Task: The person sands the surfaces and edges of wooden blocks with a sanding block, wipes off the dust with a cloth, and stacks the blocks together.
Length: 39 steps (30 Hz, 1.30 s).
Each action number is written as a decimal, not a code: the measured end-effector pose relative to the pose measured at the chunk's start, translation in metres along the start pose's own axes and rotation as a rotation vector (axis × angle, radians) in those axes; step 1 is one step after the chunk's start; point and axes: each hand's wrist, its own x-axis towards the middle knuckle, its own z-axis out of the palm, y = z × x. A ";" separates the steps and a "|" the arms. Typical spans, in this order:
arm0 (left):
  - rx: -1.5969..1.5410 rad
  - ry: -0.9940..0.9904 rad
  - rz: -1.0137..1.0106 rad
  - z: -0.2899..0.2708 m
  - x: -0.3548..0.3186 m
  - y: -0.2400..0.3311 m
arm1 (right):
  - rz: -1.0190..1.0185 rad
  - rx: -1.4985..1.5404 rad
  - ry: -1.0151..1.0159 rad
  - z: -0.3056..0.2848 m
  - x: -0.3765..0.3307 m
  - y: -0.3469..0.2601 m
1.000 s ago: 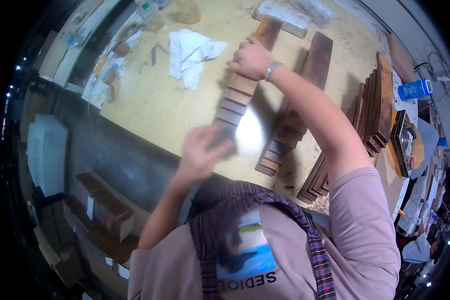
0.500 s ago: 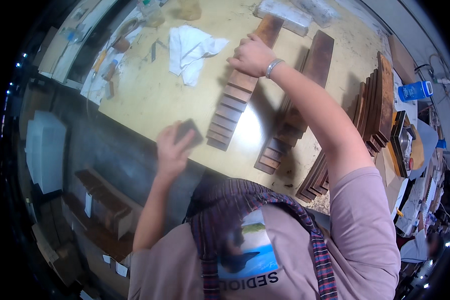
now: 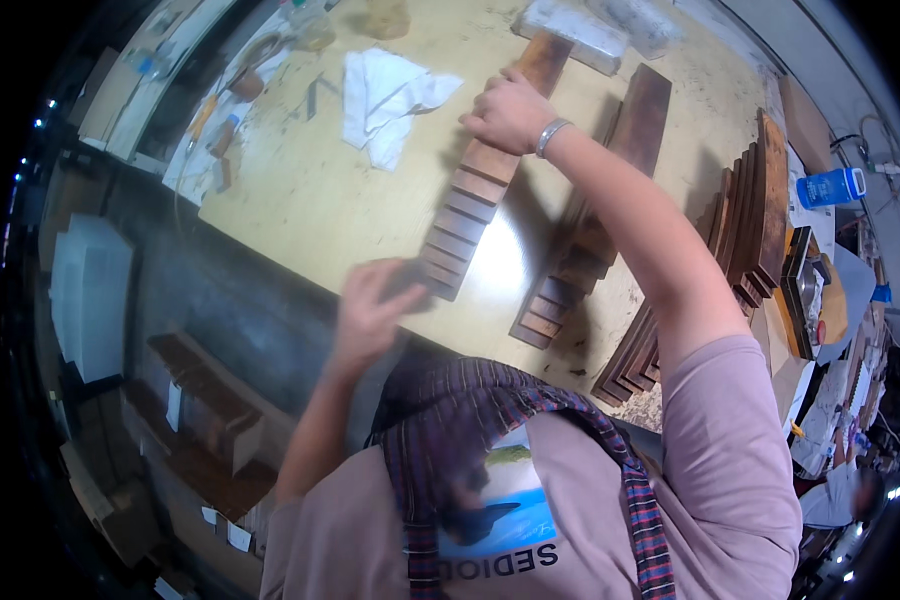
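A long brown wooden strip point(image 3: 475, 190) cut into step-like notches lies on the pale workbench point(image 3: 300, 210), running away from me. My right hand point(image 3: 510, 108) rests curled on its far part and holds it down; a metal bracelet sits on that wrist. My left hand point(image 3: 370, 310) is blurred at the strip's near end, by the bench edge. Its fingers close around a small dark block point(image 3: 402, 278), which touches the end of the strip.
A second notched strip point(image 3: 555, 300) and a dark plank point(image 3: 640, 100) lie to the right. Beyond them are stacked boards point(image 3: 755, 215) on edge and a blue cup point(image 3: 832, 186). A white cloth point(image 3: 390, 85) lies at the far left, and wooden pieces point(image 3: 210, 400) sit below the bench.
My left hand drew the dark block left, off the strip, then came back to the strip's near end. My right hand stayed on the strip.
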 end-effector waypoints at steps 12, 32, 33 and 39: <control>0.094 0.011 -0.139 -0.009 -0.011 0.008 | -0.003 -0.048 0.031 0.005 0.001 0.004; -0.072 -0.118 0.058 -0.004 -0.004 0.048 | -0.063 -0.068 0.008 0.005 0.004 0.005; -0.092 -0.182 0.078 0.000 -0.008 0.044 | -0.064 -0.051 0.011 0.005 0.005 0.002; 0.229 0.040 -0.237 -0.018 -0.039 -0.027 | -0.057 -0.052 0.003 0.004 0.002 0.008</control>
